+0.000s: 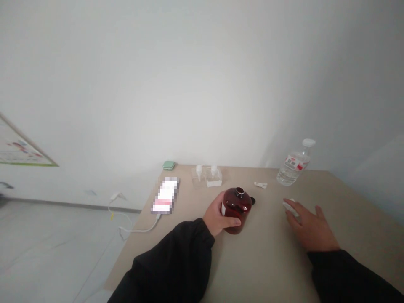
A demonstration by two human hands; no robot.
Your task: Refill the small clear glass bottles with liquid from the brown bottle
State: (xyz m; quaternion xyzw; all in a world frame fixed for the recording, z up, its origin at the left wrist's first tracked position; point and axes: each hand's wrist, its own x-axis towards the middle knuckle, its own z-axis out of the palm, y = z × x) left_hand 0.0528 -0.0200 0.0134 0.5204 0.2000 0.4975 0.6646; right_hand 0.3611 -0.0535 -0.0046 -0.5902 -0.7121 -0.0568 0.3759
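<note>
The fingers of my left hand (217, 214) are closed around a brown bottle (238, 208), which stands on the tabletop (268, 269). The fingers of my right hand (311, 227) touch a small white piece (290, 209), but I cannot tell if they grip it. Farther away are two small clear bottles (206, 176), a water bottle (292, 166), and, to the left, a phone (164, 195) with a cable (139, 229).

One amber bottle (237, 209), one water bottle (292, 165), two small clear bottles (213, 176), one phone (165, 195), one green case (168, 165).
</note>
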